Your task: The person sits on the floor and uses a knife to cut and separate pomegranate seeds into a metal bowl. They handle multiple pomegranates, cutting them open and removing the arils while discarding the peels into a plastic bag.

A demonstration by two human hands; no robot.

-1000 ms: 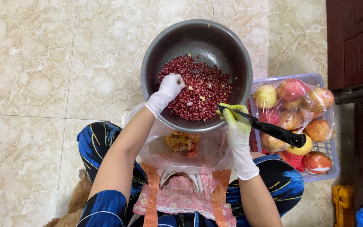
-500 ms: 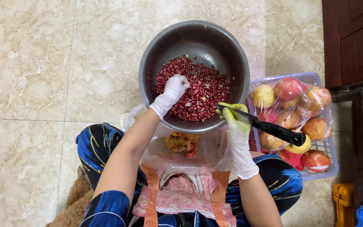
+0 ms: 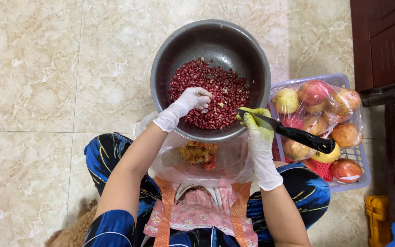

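Note:
A round metal bowl (image 3: 193, 41) on the tiled floor holds a heap of red pomegranate seeds (image 3: 218, 82). My left hand (image 3: 192, 99), in a white glove, rests on the seeds at the near side of the bowl with its fingers curled; whether it holds anything is unclear. My right hand (image 3: 258, 126), in a stained glove, sits at the bowl's near right rim and grips a black-handled knife (image 3: 298, 135), handle pointing right, blade tip over the rim.
A clear plastic bag with pomegranate peel (image 3: 199, 153) lies in my lap below the bowl. A lilac basket (image 3: 360, 171) at right holds bagged whole pomegranates (image 3: 314, 96). Dark wooden furniture (image 3: 385, 41) stands at far right.
My left hand has stayed on the seeds, shifting slightly. The right hand and knife have kept their place by the rim.

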